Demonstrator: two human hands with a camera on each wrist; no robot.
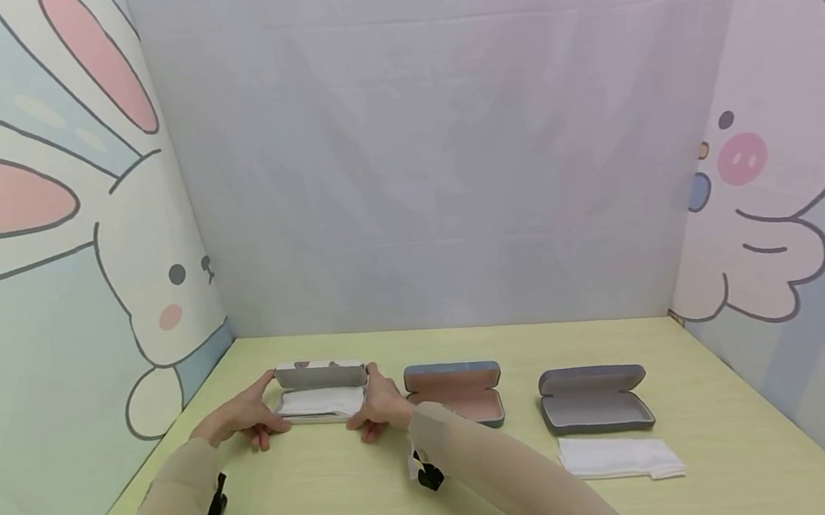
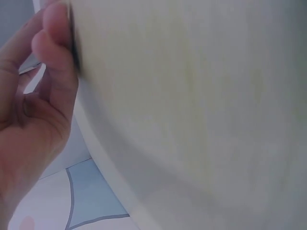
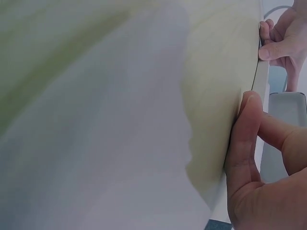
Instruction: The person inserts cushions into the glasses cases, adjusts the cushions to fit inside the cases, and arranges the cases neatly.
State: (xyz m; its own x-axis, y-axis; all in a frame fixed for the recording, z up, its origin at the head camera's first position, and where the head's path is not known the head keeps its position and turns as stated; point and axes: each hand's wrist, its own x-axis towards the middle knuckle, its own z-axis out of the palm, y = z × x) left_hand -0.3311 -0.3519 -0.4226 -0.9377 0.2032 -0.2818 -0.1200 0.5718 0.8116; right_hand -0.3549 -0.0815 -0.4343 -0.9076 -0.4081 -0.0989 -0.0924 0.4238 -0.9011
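Observation:
A white glasses case (image 1: 322, 375) stands with its lid raised at the left of the table in the head view. A folded white cloth (image 1: 322, 402) lies inside it. My left hand (image 1: 244, 413) grips the case's left end, thumb at the front corner and index finger up by the lid. At the other end my right hand (image 1: 384, 403) holds it the same way, thumb low at the front and a finger beside the lid. Both hands show along the case's edge in the right wrist view. Of the case, the left wrist view shows little.
Right of my right hand sits an open blue-grey glasses case (image 1: 471, 405) with a pinkish lining, partly behind my forearm. Farther right is an open dark grey case (image 1: 597, 411), with a folded white cloth (image 1: 621, 457) in front of it. Printed curtains (image 1: 404, 167) enclose the table (image 1: 331, 497).

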